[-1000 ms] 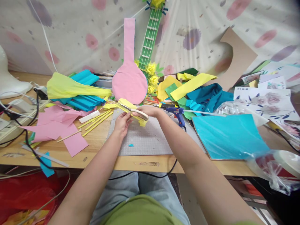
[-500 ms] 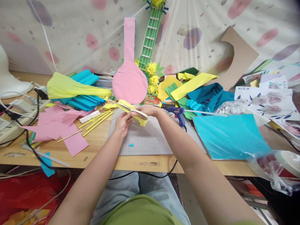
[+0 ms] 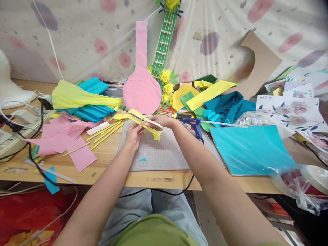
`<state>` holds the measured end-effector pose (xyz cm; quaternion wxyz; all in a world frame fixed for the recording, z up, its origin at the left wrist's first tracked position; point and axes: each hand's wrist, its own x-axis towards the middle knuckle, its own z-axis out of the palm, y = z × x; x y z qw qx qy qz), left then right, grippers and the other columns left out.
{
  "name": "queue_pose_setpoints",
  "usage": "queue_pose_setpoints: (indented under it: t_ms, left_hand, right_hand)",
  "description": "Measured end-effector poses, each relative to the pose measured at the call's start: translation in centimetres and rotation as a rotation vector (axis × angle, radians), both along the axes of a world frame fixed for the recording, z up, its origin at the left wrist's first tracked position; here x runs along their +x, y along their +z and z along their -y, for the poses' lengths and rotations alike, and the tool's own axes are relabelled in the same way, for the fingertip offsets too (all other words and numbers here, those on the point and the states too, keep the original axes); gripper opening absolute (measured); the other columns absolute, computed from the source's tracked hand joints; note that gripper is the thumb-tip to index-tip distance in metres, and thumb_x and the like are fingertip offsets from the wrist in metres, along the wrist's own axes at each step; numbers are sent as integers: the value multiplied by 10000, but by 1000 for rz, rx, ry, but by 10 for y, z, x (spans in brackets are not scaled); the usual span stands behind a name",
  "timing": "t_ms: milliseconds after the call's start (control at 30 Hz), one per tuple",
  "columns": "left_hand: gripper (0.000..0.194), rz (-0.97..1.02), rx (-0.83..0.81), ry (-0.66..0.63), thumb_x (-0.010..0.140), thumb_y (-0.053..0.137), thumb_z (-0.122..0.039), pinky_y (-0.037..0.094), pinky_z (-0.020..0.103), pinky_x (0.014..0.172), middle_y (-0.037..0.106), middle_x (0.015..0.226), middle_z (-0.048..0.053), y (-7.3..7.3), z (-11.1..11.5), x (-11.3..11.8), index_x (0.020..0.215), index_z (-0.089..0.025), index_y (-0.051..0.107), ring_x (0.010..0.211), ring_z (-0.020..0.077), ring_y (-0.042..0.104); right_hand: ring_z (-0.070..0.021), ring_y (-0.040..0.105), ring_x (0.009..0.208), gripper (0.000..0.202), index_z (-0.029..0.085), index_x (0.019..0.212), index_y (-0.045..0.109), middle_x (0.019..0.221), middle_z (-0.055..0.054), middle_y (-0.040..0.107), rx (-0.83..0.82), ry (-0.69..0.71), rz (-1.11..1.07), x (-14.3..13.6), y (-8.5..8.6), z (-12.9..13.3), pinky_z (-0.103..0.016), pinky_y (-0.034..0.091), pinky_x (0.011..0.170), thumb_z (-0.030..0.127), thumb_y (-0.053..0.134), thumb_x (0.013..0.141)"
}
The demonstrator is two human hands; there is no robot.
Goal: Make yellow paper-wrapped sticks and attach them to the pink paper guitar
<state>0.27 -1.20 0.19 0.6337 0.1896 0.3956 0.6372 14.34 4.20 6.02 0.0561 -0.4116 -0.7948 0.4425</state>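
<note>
room over mat [image 3: 164, 155], glue gun [image 3: 195, 125] rightward

Remotely, I identify scissors [image 3: 146, 120] with metal blades [image 3: 137, 117] and smooth, plastic-looking handles [image 3: 155, 125], matt yellow paper [image 3: 156, 136], a matt cutting mat [image 3: 161, 157], a wooden table [image 3: 104, 172] and a glossy, film-covered turquoise sheet [image 3: 251, 150].

yellow paper [image 3: 156, 135] | slanting, held up | scissors [image 3: 151, 122] | white-handled, blades over paper

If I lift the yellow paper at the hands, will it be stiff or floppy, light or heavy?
The yellow paper is probably floppy, since its loose end appears to droop past the scissors. Looking thin, it is likely light and easily creased. Lifted by the left hand alone, it may sag, as only part sits at the fingers.
</note>
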Motion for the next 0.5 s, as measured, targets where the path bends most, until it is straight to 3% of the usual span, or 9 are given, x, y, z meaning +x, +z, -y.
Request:
queue_pose_setpoints:
  t_ms: [133, 267, 400, 500]
  left_hand:
    - [145, 7, -7, 13, 623, 670, -93, 443, 175, 509, 605, 656, -20, 2, 1, 0, 698, -135, 553, 559, 65, 566]
    - [158, 3, -9, 31, 619, 678, -91, 452, 176, 525, 589, 634, -19, 4, 2, 1, 680, -131, 537, 565, 65, 564]
    - [189, 0, -3, 41, 595, 696, -96, 452, 172, 529, 590, 641, -24, 3, 1, 1, 670, -136, 528, 564, 63, 568]
    - [209, -10, 20, 47, 574, 707, -106, 460, 179, 540, 597, 655, -25, -1, -1, 1, 668, -138, 523, 566, 64, 567]
  right_hand:
    - [-69, 432, 497, 509, 142, 660, 487, 589, 10, 481, 43, -50, 1, 5, -3, -2, -200, 350, 475, 650, 484, 683]
    - [-134, 522, 634, 511, 146, 721, 539, 712, -48, 579, 340, -193, 246, 13, -9, -1, -225, 366, 547, 648, 444, 711]
    - [-221, 566, 832, 377, 146, 850, 582, 905, -137, 625, 571, -306, 545, 23, -23, 9, -274, 397, 669, 497, 477, 761]
    - [-238, 554, 921, 313, 140, 941, 579, 1006, -156, 602, 608, -340, 578, 32, -34, 16, -298, 404, 742, 384, 526, 751]
